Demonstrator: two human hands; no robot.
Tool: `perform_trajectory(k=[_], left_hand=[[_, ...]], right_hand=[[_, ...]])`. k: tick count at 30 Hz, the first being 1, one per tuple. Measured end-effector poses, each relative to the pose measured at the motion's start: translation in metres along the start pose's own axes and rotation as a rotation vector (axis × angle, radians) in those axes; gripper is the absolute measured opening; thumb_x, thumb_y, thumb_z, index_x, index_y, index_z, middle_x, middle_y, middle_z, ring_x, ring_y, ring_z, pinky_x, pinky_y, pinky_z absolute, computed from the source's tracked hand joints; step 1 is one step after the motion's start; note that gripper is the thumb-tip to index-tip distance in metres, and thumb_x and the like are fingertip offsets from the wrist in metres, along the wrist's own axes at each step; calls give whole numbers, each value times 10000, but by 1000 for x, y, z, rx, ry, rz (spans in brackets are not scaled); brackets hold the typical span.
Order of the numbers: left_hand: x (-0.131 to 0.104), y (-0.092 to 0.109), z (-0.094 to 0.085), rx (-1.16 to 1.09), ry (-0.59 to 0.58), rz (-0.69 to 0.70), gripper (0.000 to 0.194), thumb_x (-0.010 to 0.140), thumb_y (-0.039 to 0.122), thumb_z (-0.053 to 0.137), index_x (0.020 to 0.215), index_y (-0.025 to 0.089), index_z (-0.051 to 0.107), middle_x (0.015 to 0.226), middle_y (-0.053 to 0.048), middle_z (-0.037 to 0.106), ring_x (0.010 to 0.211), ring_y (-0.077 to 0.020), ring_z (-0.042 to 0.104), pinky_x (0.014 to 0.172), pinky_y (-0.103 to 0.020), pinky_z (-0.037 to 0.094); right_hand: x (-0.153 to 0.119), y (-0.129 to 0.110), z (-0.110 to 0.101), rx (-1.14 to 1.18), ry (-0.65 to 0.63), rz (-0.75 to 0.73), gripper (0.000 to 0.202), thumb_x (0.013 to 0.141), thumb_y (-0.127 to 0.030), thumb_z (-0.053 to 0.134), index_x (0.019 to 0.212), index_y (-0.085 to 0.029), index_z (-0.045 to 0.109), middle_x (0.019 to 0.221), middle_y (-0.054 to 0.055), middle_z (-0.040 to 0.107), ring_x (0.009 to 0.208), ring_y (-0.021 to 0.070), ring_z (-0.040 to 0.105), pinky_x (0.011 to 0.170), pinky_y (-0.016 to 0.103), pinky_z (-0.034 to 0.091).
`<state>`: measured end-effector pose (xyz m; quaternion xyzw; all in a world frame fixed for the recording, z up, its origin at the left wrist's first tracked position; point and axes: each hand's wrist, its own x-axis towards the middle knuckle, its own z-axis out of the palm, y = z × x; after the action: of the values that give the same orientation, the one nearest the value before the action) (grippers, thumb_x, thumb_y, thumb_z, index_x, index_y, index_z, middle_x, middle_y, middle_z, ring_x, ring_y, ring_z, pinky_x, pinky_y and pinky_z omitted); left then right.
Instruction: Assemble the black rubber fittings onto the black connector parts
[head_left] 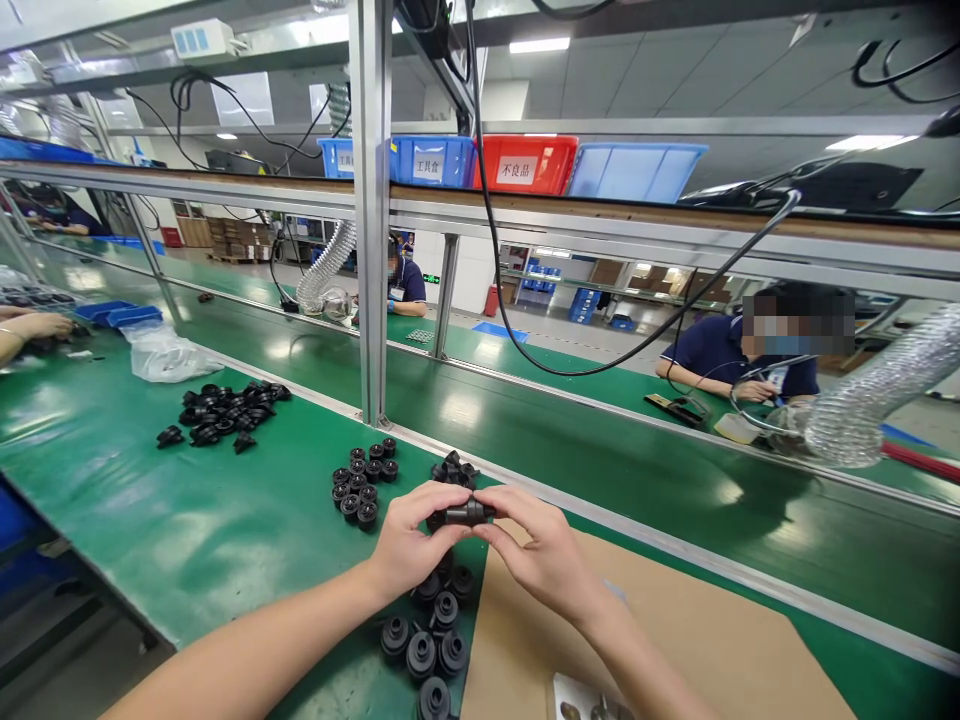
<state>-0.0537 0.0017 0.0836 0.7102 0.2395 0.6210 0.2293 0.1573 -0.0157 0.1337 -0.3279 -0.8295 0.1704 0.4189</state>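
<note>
Between my left hand [416, 535] and my right hand [529, 545] is a black cylindrical plastic part [466, 513]. Fingers and thumbs of both hands pinch it from its two ends, so the ends are partly hidden. It is held level above the bench. Just below my left hand stand several black round stepped parts [421, 655] on the green mat. Left of that hand, a group of short black round pieces [366, 480] sits close together. Right behind the held part lies a small pile of black pieces [454, 466].
A brown board [675, 610] lies under my right forearm, with a white tray [581, 697] at its near edge. Further left are a loose heap of black parts [229, 412] and a clear plastic bag [169, 352]. A metal post [371, 220] rises behind; a co-worker [739, 350] sits opposite.
</note>
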Motion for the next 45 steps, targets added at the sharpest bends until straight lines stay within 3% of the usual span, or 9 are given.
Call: perform_trajectory(k=[4, 19, 26, 32, 34, 36, 39, 43, 45], left_hand=[[-1, -1, 1, -7, 10, 63, 288, 913, 147, 785, 1181, 249, 767, 1125, -77, 778, 1034, -257, 730, 936, -402, 609], [1, 0, 0, -39, 11, 51, 334, 882, 95, 807, 1173, 253, 763, 1151, -75, 771, 1070, -250, 723, 967, -393, 596], [0, 1, 0, -57, -22, 52, 341, 865, 95, 819, 1160, 257, 770, 1132, -65, 777, 1042, -244, 727, 947, -377, 600], [-2, 0, -1, -93, -29, -205, 333, 830, 112, 824, 1138, 230, 778, 1116, -72, 774, 1041, -265, 726, 942, -372, 600], [-2, -1, -1, -107, -74, -189, 324, 832, 128, 828, 1135, 234, 785, 1108, -69, 779, 1028, -263, 730, 937, -372, 599], [-2, -1, -1, -121, -98, -147, 336, 828, 141, 842, 1143, 244, 787, 1113, -63, 782, 1024, -260, 732, 942, -372, 597], [-1, -1, -2, -108, -93, -154, 344, 819, 156, 855, 1144, 246, 789, 1117, -60, 784, 1022, -259, 734, 935, -364, 595], [-1, -1, -2, -92, -63, -263, 334, 821, 166, 835, 1146, 229, 787, 1083, -56, 794, 975, -253, 741, 883, -338, 597], [-1, -2, -2, -94, -86, -272, 330, 822, 167, 827, 1145, 228, 790, 1068, -51, 796, 954, -247, 742, 876, -331, 594]], right_hand=[[0, -3, 1, 29, -8, 114, 287, 983, -263, 684, 1269, -266, 689, 1102, 57, 732, 920, 239, 707, 823, 355, 621], [1, -2, 2, 81, -1, 103, 263, 976, -259, 694, 1236, -296, 704, 1162, 31, 724, 1029, 233, 689, 889, 348, 604], [-1, -7, -2, 68, -71, 227, 243, 1025, -367, 636, 1239, -260, 677, 945, 23, 752, 804, 211, 708, 729, 314, 583], [-3, 1, -13, -142, -186, -152, 390, 1052, -242, 516, 1441, -253, 537, 1388, 124, 616, 1221, 292, 613, 991, 435, 532], [-2, 2, -10, -151, -161, -94, 291, 1058, -275, 524, 1336, -235, 602, 1217, 111, 694, 1069, 271, 665, 875, 394, 550], [-1, 1, -6, -93, -159, 124, 225, 1079, -372, 516, 1105, -213, 673, 908, 58, 723, 800, 223, 674, 691, 330, 522], [0, -3, -3, -21, -161, 366, 477, 1121, -485, 386, 831, -202, 638, 662, 11, 638, 595, 176, 601, 569, 295, 439], [0, -5, -10, -118, -98, 127, 351, 1041, -450, 571, 1301, -217, 596, 1118, 91, 693, 839, 212, 642, 698, 313, 479], [0, -5, -11, -214, -125, 39, 316, 1023, -417, 588, 1259, -211, 620, 1118, 101, 684, 882, 231, 627, 728, 328, 460]])
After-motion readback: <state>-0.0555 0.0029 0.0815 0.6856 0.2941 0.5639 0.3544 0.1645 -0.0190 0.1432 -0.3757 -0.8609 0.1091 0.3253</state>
